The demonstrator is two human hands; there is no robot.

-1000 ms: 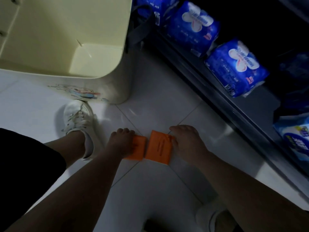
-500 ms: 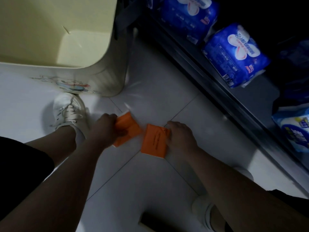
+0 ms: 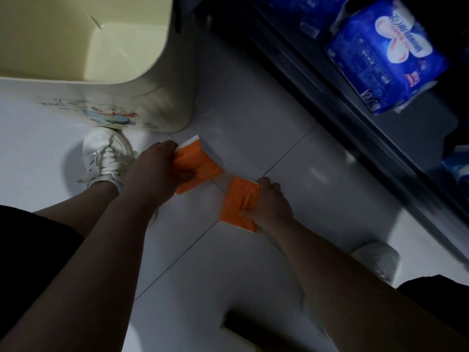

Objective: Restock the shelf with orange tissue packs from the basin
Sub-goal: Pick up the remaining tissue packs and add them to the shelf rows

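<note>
Just in front of the cream basin (image 3: 175, 97), the left hand (image 3: 160, 171) grips a tilted orange tissue pack (image 3: 200, 165) (one white edge showing). Farther from the basin, towards the shelf (image 3: 418, 138), the right hand (image 3: 270, 203) clasps a second orange pack (image 3: 238, 203).

A white laced sneaker (image 3: 106, 158) stands on the pale tiled floor (image 3: 253, 128), and a second white shoe (image 3: 375, 260) sits well apart. Past the floor's right edge lies a blue wrapped pack (image 3: 380, 54), with another blue pack (image 3: 312, 16) just beside it.
</note>
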